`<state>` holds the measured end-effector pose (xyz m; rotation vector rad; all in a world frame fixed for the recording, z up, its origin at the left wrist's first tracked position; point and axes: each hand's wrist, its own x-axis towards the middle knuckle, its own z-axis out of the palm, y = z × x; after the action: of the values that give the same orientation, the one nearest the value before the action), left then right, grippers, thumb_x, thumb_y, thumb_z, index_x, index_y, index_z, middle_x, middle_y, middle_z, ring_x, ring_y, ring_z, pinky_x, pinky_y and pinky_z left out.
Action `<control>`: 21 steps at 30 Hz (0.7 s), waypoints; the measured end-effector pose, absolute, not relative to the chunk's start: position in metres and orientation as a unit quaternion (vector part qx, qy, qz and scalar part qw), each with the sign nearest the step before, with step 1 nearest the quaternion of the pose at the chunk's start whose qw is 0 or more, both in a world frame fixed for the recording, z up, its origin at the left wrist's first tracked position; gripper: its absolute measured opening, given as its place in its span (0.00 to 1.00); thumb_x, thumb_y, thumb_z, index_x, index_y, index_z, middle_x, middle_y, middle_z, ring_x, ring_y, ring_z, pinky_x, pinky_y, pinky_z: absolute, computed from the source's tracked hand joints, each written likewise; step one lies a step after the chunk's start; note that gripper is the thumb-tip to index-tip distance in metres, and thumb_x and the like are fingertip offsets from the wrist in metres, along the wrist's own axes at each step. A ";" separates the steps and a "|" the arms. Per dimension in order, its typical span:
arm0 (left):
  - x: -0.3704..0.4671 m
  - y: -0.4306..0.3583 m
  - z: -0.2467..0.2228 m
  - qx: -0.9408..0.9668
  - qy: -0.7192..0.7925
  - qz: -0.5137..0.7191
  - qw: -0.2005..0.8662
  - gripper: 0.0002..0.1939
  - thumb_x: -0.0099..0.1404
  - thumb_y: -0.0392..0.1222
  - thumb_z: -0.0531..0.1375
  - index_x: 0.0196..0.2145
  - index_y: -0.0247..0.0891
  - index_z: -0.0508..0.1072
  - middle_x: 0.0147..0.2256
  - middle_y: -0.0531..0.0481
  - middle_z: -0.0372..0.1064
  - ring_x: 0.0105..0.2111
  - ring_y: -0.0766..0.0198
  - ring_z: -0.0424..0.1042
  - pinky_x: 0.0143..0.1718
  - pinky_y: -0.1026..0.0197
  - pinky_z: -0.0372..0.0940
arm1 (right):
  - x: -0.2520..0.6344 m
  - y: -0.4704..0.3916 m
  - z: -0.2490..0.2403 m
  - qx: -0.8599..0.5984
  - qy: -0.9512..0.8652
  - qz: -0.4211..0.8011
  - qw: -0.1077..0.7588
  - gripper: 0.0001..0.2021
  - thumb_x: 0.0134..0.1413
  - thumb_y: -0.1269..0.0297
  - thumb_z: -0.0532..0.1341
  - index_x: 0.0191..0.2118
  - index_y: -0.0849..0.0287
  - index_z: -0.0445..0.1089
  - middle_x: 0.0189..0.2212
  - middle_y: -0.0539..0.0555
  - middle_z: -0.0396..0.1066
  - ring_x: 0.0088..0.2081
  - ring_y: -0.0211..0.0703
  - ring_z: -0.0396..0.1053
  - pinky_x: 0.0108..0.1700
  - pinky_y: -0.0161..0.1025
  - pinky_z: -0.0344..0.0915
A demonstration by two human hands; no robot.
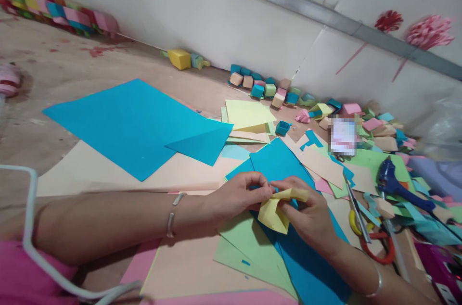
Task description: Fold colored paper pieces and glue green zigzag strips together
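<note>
Between my two hands is a small piece of folded yellow paper (pixel 273 217), with creased flaps standing up. My left hand (pixel 238 196) pinches its left edge between thumb and fingertips. On the other side my right hand (pixel 310 216) grips it, the thumb in front and the fingers behind. Both hands are above blue paper sheets (pixel 310 259) and a light green sheet (pixel 252 247). Right of my right hand lie scissors (pixel 377 247) with red and yellow handles, and a blue glue gun (pixel 400 187).
A large blue sheet (pixel 137 127) lies at the left over pale peach paper (pixel 83 170). Pale yellow sheets (pixel 249 115) are stacked behind my hands. Several small folded paper boxes (pixel 258 89) line the wall. Paper scraps crowd the right. A white cable (pixel 31 218) curves at the left.
</note>
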<state>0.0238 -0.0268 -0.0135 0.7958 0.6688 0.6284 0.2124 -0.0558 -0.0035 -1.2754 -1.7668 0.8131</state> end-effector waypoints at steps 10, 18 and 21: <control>0.018 -0.020 -0.003 0.705 0.330 0.336 0.530 0.04 0.65 0.39 0.58 0.34 0.38 0.73 0.34 0.49 0.70 0.37 0.62 0.67 0.38 0.61 0.62 | 0.207 -0.060 -0.008 -0.562 -0.642 0.353 0.383 0.13 0.49 0.67 0.62 0.43 0.56 0.67 0.34 0.52 0.73 0.34 0.43 0.71 0.33 0.37 0.70; 0.015 -0.017 -0.014 0.826 0.286 0.386 0.295 0.06 0.67 0.35 0.56 0.31 0.37 0.69 0.29 0.50 0.70 0.30 0.65 0.67 0.31 0.64 0.61 | 0.203 -0.057 -0.002 -0.506 -0.710 0.343 0.350 0.13 0.51 0.69 0.63 0.44 0.53 0.70 0.39 0.52 0.76 0.38 0.43 0.73 0.38 0.37 0.70; 0.011 -0.015 -0.015 0.875 0.209 0.408 0.156 0.10 0.70 0.33 0.51 0.32 0.37 0.69 0.29 0.49 0.71 0.29 0.65 0.66 0.30 0.64 0.61 | 0.204 -0.055 -0.004 -0.483 -0.733 0.314 0.362 0.04 0.55 0.67 0.62 0.37 0.54 0.71 0.36 0.52 0.75 0.38 0.43 0.72 0.39 0.37 0.69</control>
<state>0.0107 -0.0147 -0.0147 2.5051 0.5991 1.1692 0.2045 -0.0548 -0.0042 -1.2442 -1.8882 0.8091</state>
